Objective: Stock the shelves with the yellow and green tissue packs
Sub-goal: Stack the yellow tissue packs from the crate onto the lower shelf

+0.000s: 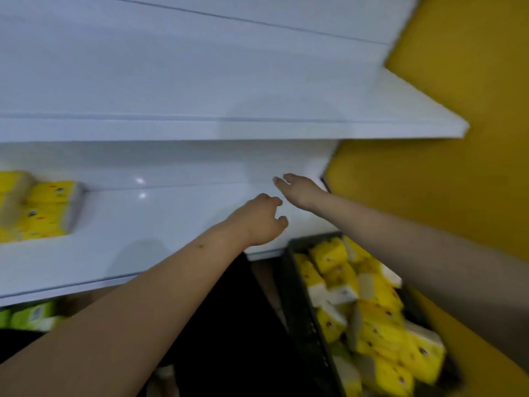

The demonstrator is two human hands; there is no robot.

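Both your arms extend over the white shelf (171,219); left hand (262,222) loosely curled, holding nothing; right hand (299,189) relaxed, fingers extended, holding nothing.

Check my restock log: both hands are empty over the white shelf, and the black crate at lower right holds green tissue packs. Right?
Not quite. The head view shows the black crate holds yellow tissue packs, not green. The left hand and right hand are empty over the white shelf.

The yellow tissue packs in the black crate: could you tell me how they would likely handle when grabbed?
The yellow tissue packs look soft and probably light, likely giving under a grip. Their wrapping seems smooth, so possibly a little slippery. Lying jumbled in the black crate, neighbours may shift when one is lifted.
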